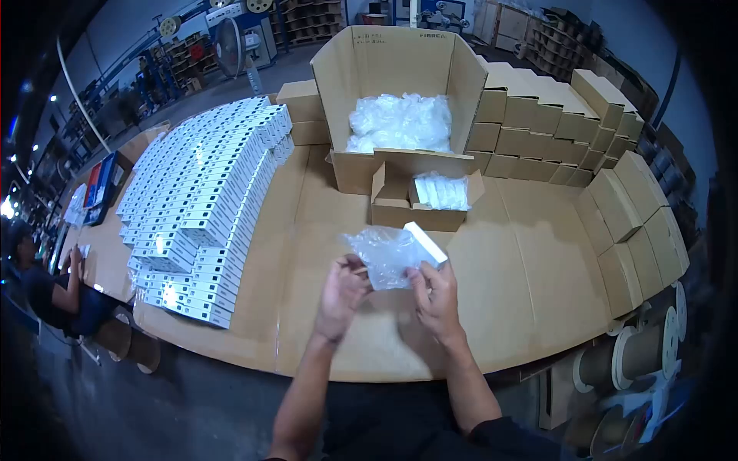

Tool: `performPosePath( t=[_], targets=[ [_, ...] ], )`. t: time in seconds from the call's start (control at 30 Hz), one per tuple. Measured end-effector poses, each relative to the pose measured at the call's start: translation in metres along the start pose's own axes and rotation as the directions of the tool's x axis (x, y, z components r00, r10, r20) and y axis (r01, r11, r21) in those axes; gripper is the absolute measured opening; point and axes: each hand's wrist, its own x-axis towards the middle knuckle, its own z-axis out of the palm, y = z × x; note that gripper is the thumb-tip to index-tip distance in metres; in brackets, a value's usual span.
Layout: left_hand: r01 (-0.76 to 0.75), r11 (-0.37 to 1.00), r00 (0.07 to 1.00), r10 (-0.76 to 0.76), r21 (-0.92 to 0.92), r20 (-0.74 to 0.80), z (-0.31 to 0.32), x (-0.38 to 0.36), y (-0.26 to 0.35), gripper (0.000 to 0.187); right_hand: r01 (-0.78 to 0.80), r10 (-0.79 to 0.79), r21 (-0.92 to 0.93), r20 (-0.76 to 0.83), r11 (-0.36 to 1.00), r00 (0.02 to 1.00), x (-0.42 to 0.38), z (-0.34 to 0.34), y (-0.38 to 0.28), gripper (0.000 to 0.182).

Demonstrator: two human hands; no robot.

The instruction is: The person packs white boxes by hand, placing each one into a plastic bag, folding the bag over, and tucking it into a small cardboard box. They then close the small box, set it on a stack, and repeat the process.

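A clear plastic bag (384,260), crinkled like bubble wrap, is held up over the cardboard-covered table. My left hand (344,296) has its fingers curled at the bag's left edge, palm partly turned up. A slim white box (425,244) stands tilted against the bag's right side. My right hand (435,301) grips the lower end of that box and pinches the bag beside it with the thumb. Just beyond my hands sits a small open carton (419,219) with several wrapped white packages (441,191) inside.
A large open carton (403,65) full of clear plastic bags (400,123) stands behind. Stacked white boxes (204,200) cover the left side. Brown cartons (538,123) are piled at the back right, more (638,230) at the right edge. A person (54,284) sits far left.
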Motion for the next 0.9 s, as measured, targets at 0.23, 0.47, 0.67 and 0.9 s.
performPosePath(
  t=[0.23,0.47,0.67,0.9],
  targets=[
    [-0.028,0.998,0.961,0.04,0.047,-0.275,0.028,0.006,-0.018,0.031,-0.128,0.143,0.213,-0.059,0.969,0.988,-0.021,0.018,0.016,0.031],
    [-0.059,0.95,0.966,0.132,0.306,-0.223,0.024,-0.005,-0.022,0.037,-0.18,0.178,0.415,0.043,0.892,0.983,-0.023,0.016,0.026,0.03],
    [0.029,0.952,0.993,0.008,0.306,-0.117,0.029,-0.011,-0.019,0.038,-0.311,0.393,0.666,0.029,0.678,0.919,0.004,0.011,0.021,0.027],
    [-0.018,0.99,0.989,0.038,0.139,-0.144,0.022,-0.013,-0.029,0.036,-0.258,0.201,0.398,0.178,0.881,0.963,-0.014,0.005,0.042,0.024]
  ],
)
